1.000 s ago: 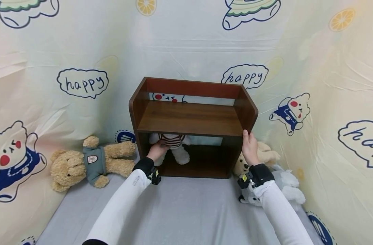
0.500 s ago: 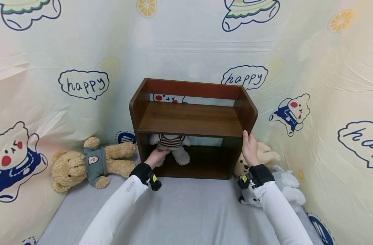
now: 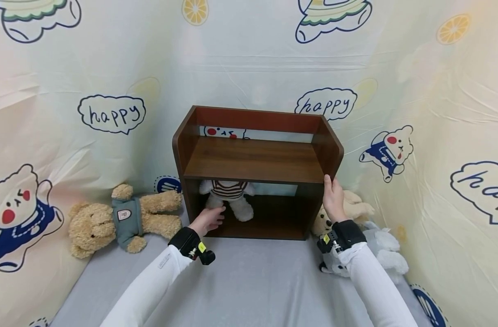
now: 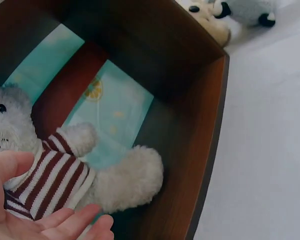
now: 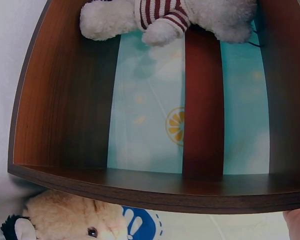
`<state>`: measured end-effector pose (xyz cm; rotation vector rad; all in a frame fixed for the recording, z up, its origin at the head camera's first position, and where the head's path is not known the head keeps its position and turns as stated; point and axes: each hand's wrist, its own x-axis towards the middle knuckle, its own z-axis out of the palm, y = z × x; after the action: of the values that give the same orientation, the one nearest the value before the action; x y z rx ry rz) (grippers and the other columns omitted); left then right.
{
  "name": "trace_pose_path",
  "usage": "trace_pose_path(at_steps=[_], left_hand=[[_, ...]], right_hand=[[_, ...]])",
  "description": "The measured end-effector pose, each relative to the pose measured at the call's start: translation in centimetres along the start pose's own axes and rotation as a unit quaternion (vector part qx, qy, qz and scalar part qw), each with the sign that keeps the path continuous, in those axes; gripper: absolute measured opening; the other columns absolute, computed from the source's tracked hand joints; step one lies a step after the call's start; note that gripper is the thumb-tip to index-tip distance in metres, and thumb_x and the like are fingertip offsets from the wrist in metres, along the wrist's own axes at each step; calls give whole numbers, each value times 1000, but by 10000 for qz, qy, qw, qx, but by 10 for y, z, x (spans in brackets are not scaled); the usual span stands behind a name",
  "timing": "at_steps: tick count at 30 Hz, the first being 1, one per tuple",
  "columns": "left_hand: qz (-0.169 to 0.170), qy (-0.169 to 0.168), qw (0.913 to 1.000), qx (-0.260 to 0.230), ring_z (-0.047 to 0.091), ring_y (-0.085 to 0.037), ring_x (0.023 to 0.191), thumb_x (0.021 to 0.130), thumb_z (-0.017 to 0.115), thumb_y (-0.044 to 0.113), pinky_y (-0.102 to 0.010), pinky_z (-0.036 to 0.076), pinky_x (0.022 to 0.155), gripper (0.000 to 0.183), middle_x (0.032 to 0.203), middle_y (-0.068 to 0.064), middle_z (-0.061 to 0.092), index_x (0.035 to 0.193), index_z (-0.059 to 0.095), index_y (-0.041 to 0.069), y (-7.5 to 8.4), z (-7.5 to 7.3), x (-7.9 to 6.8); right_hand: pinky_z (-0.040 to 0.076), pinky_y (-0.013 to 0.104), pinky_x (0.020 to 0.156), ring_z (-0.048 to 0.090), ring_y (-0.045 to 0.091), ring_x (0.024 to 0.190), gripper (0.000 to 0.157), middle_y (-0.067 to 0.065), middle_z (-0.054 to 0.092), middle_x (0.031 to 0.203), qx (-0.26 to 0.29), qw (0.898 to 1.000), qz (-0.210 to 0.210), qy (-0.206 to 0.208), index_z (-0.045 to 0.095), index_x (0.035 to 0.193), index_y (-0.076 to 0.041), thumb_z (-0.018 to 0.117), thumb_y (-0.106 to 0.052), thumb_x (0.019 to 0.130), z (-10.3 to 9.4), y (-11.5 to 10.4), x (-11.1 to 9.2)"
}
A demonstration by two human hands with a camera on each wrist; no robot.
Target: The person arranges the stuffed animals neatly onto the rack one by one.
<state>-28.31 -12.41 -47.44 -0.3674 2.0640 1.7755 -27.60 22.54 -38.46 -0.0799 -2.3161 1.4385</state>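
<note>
A brown wooden two-tier shelf (image 3: 255,156) stands against the back cloth. In its lower compartment, at the left, a fluffy plush toy (image 3: 241,209) in a striped top sits upright. The upper board hides its head in the head view, while the left wrist view shows its face and striped top (image 4: 52,182). My left hand (image 3: 207,221) is at the front left of that compartment, fingers extended before the toy, palm holding nothing. My right hand (image 3: 334,198) rests with straight fingers on the shelf's right side panel (image 3: 330,147), near its front edge.
To the left, a tan teddy bear (image 3: 126,220) in a blue-grey top lies on its side on the grey cloth (image 3: 253,281). A beige plush (image 3: 357,208) and a grey-white plush (image 3: 385,252) lie right of the shelf, partly behind my right arm.
My left hand has drawn back from the striped-top plush toward the front of the lower compartment, its fingers coming off the toy. The toy and my right hand have stayed in place.
</note>
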Motion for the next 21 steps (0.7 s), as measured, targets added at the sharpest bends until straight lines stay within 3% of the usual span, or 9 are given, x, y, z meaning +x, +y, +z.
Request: trace_pose_path(at_steps=[6, 14, 18, 21], left_hand=[[-172, 15, 9996, -209, 47, -35, 113, 92, 48, 30, -41, 38, 97, 58, 131, -29, 42, 137, 32, -3, -6, -3, -6], [-219, 215, 9991, -283, 56, -25, 88, 92, 47, 30, -38, 44, 87, 54, 126, -31, 45, 130, 37, -7, -13, -16, -18], [-369, 290, 9984, -314, 57, -20, 80, 93, 47, 32, -34, 46, 81, 58, 123, -29, 46, 133, 32, -7, -16, -27, -21], [-470, 293, 9980, -316, 56, -21, 82, 93, 46, 33, -37, 43, 86, 64, 126, -31, 42, 136, 27, -10, -18, -36, -23]], right_hand=[[31, 45, 98, 41, 34, 119, 50, 23, 45, 130, -2, 10000, 20, 3, 43, 127, 4, 29, -35, 100, 0, -1, 0], [31, 45, 98, 41, 35, 119, 49, 25, 46, 129, -10, 10000, -23, 64, 43, 126, 6, 30, -33, 100, 0, 1, 0], [31, 46, 98, 41, 35, 119, 50, 25, 45, 129, -24, 10000, 6, 34, 43, 126, 5, 29, -35, 100, 0, 0, 0], [31, 46, 99, 41, 34, 119, 50, 24, 45, 130, 1, 10000, 2, 30, 43, 127, 5, 30, -35, 100, 0, 0, -1]])
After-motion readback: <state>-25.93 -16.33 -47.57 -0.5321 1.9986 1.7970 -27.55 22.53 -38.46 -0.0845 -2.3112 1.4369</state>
